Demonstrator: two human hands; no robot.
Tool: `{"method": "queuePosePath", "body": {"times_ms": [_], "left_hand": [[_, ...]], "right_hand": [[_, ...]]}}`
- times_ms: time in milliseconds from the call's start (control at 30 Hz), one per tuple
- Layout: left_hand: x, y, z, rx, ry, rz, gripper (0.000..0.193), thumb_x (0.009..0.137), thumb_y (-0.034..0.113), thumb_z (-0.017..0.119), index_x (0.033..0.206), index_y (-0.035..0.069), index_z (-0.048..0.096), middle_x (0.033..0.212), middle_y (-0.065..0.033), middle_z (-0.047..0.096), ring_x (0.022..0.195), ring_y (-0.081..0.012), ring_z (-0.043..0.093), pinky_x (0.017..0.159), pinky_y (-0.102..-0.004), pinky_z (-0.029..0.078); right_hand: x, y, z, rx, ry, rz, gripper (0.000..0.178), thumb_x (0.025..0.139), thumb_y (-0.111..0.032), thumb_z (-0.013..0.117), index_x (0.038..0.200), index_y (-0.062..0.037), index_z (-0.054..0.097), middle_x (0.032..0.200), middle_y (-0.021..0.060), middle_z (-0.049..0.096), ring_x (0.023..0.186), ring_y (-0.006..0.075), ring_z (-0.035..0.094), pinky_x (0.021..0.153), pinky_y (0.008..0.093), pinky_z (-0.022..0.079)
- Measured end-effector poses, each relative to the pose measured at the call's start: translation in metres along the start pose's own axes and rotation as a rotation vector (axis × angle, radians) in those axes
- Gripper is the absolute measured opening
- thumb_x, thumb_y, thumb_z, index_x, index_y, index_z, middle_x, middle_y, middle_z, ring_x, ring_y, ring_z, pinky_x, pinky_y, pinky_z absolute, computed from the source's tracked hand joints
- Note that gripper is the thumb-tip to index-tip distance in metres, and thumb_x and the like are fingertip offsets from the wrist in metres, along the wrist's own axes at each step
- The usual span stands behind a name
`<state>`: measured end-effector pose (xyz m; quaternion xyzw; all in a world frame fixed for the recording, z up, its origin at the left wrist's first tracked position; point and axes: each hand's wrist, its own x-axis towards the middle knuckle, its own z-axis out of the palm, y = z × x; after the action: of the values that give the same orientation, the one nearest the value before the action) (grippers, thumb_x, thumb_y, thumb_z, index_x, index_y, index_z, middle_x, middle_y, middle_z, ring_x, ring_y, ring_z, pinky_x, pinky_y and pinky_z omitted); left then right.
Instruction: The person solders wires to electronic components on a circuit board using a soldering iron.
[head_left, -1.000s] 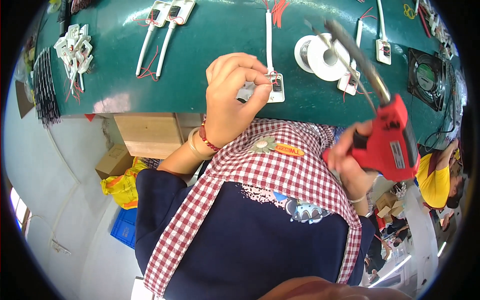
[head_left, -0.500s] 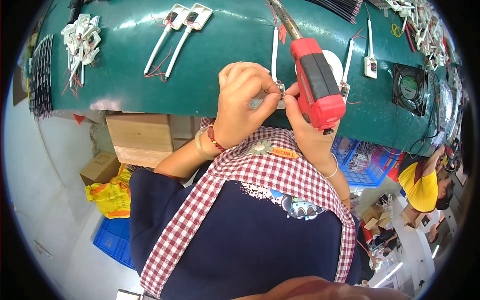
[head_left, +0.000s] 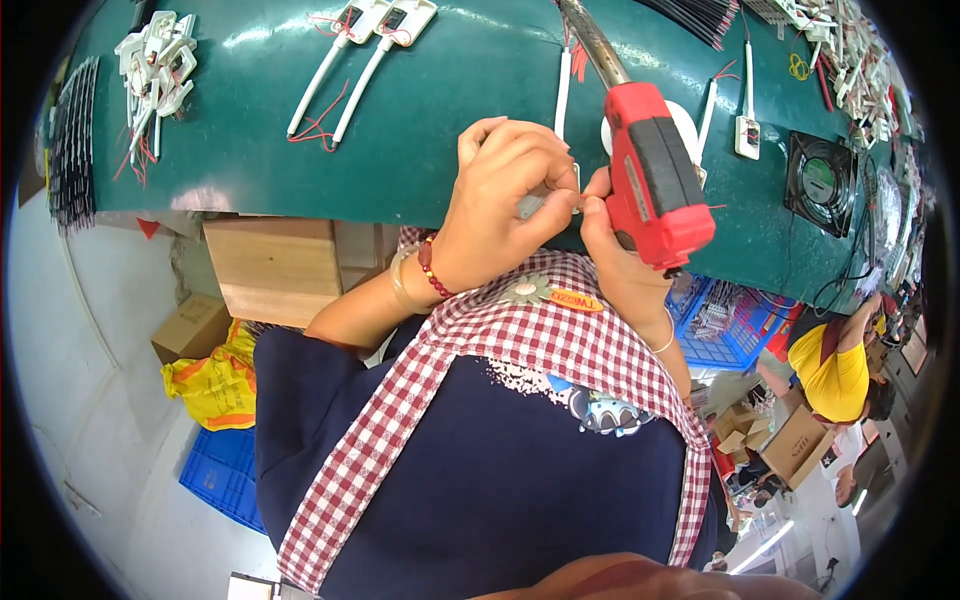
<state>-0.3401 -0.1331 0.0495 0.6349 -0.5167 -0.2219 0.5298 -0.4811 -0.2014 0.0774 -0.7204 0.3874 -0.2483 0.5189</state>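
Observation:
At the near edge of the green table, both hands meet fingertip to fingertip. My left hand is closed in a pinch, and so is my right hand. Something thin, perhaps a wire end, lies between them, too small to make out. Beyond the fingers extends the white stem of a plastic part with red wires at its far end; its near end is mostly hidden by my left hand. A red and black soldering gun with a metal barrel overlaps my right hand. Whether that hand supports it, I cannot tell.
Two white wired parts lie at far left, beside a heap of white pieces and dark wires. Rightward are a white round object, another wired part and a black fan. A blue crate stands below.
My hands stay pinched together and have turned slightly, so the near end of the white part shows less. The whole view has shifted a little; the soldering gun appears farther right.

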Motion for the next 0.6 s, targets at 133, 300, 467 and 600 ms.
{"method": "queuePosePath", "body": {"times_ms": [133,300,467,600], "left_hand": [[0.001,-0.009,-0.009,0.015,0.009,-0.059,0.008,0.072,0.008,0.064,0.075,0.011,0.058,0.083,-0.0009,0.060,0.095,-0.0188,0.057,0.094,-0.0420,0.029],[0.002,0.002,-0.002,0.195,-0.044,-0.022,0.012,0.071,0.005,0.065,0.069,0.011,0.055,0.081,0.0030,0.063,0.100,-0.0199,0.059,0.097,-0.0439,0.029],[-0.002,-0.002,0.008,0.344,-0.043,0.062,0.012,0.068,0.007,0.066,0.069,0.013,0.055,0.087,0.0067,0.061,0.100,-0.0163,0.057,0.096,-0.0531,0.026],[-0.001,-0.002,0.008,0.416,-0.098,0.067,0.013,0.069,0.005,0.066,0.069,0.013,0.055,0.095,0.0050,0.064,0.102,-0.0174,0.057,0.099,-0.0467,0.024]], "right_hand": [[0.002,-0.015,-0.021,-0.012,0.011,0.069,0.015,0.079,0.007,0.055,0.091,-0.0009,0.053,0.080,0.0030,0.055,0.071,0.0090,0.054,0.064,0.0224,0.044],[-0.016,-0.018,-0.051,0.214,0.191,0.014,0.035,0.080,0.008,0.057,0.113,0.0027,0.046,0.082,0.0086,0.055,0.068,0.0157,0.056,0.060,0.0277,0.048],[-0.043,-0.019,-0.103,0.228,0.068,0.135,0.047,0.087,-0.028,0.057,0.116,0.0073,0.043,0.064,0.0083,0.050,0.049,0.0118,0.045,0.047,0.0249,0.038],[-0.057,-0.029,-0.114,0.399,0.148,0.421,0.047,0.079,-0.024,0.064,0.110,0.0080,0.051,0.059,0.0078,0.053,0.045,0.0123,0.046,0.044,0.0241,0.037]]}}
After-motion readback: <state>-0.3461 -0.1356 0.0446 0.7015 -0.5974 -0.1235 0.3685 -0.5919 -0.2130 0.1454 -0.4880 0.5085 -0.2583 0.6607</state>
